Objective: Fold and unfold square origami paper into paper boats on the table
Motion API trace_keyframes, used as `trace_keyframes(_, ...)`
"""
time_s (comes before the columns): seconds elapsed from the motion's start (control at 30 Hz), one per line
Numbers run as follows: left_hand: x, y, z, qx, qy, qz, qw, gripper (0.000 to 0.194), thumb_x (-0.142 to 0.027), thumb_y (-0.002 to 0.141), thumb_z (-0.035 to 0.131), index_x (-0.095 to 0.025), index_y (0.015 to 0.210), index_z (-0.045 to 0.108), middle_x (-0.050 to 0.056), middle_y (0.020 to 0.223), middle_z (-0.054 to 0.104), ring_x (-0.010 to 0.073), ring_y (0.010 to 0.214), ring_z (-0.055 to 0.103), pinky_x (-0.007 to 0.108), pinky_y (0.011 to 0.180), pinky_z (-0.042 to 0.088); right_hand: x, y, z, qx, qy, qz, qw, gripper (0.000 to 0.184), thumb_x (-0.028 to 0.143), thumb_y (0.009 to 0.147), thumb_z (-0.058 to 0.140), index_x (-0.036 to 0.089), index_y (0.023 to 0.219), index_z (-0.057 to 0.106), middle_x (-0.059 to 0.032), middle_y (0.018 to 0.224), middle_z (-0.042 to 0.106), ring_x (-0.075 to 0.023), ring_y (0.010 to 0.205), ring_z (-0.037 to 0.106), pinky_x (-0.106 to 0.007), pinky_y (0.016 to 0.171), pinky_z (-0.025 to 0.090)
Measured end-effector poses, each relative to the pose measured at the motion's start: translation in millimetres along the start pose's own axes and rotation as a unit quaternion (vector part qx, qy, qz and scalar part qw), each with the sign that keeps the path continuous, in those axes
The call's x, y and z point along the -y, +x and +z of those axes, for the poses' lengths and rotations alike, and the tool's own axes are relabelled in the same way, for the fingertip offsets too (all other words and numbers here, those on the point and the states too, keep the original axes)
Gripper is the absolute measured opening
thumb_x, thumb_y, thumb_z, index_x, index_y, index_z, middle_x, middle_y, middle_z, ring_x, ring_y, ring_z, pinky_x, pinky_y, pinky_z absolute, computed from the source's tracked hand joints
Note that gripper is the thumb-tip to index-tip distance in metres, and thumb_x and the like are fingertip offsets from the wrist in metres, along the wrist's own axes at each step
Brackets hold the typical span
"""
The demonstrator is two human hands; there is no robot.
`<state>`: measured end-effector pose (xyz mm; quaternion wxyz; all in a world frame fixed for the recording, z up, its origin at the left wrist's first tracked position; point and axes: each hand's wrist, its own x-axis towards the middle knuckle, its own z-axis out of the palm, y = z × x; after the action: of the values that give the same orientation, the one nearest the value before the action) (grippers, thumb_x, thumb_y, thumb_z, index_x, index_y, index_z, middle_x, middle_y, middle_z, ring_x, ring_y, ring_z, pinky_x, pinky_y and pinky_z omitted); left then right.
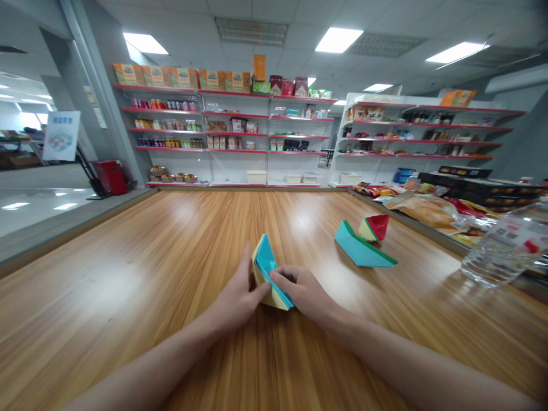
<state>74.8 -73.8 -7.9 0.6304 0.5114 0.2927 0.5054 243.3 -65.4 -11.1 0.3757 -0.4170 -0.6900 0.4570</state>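
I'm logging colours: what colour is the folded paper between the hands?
Folded paper: blue and pale yellow, clearest in the head view.

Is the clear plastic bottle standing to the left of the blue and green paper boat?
No, the clear bottle stands to the right of the blue and green boat.

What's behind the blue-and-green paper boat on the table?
Behind the blue-and-green paper boat is a red-and-pale-yellow folded paper piece, its upper part visible. The boat's green rim may cover its lower edge, so whether they touch is unclear.
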Motion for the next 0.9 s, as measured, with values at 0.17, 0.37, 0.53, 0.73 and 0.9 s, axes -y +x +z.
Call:
trace_keyframes(0.17,-0.9,4.4,-9.9,0.050,-0.058,-0.050,0.996,0.040,-0.026,0.075,0.069,-0.012,0.109,0.055,0.015,0.106,0.063,0.0260,0.098,0.060,0.038,0.088,0.044,2.1,-0.5,5.7,0.002,0.105,0.002,0.994,0.028,0.039,0.078,0.062,0.015,0.091,0.065,-0.0038,0.082,0.065,-0.0159,0.075,0.058,-0.027,0.067,0.046)
trace_keyframes(0.37,-3.5,1.3,-12.2,0.075,-0.123,-0.102,0.984,0.024,-0.026,0.078,0.065,-0.013,0.097,0.057,0.010,0.093,0.065,0.0204,0.080,0.063,0.036,0.077,0.048,-0.5,0.5,7.4,0.011,0.136,-0.012,0.991,0.033,0.047,0.078,0.060,0.014,0.072,0.059,-0.0017,0.069,0.062,-0.0128,0.064,0.056,-0.025,0.062,0.044)
trace_keyframes(0.53,-2.8,-0.2,-9.3,0.070,-0.132,-0.109,0.983,0.025,-0.030,0.081,0.063,-0.014,0.098,0.055,0.011,0.092,0.065,0.0211,0.078,0.064,0.036,0.075,0.048,-4.1,3.5,4.8,0.016,0.104,0.027,0.994,0.046,0.056,0.082,0.049,0.013,0.069,0.058,-0.0023,0.062,0.060,-0.0123,0.055,0.054,-0.024,0.052,0.041)
trace_keyframes(0.73,3.2,0.0,-16.0,0.094,-0.072,-0.109,0.987,0.033,-0.035,0.078,0.066,-0.008,0.096,0.060,0.014,0.088,0.067,0.0211,0.078,0.064,0.033,0.075,0.048,-4.5,-0.9,4.6,0.048,0.005,0.007,0.999,0.045,0.057,0.084,0.046,0.016,0.065,0.052,0.0033,0.052,0.047,-0.0085,0.044,0.045,-0.020,0.040,0.034)
trace_keyframes(0.9,5.8,-0.3,-19.9,0.088,0.010,-0.125,0.988,0.035,-0.041,0.075,0.067,-0.009,0.087,0.062,0.013,0.079,0.068,0.0192,0.066,0.064,0.029,0.063,0.049,-3.5,-3.8,6.4,0.104,-0.034,0.041,0.993,0.048,0.060,0.083,0.044,0.017,0.065,0.049,0.0049,0.041,0.044,-0.0074,0.032,0.040,-0.017,0.030,0.029)
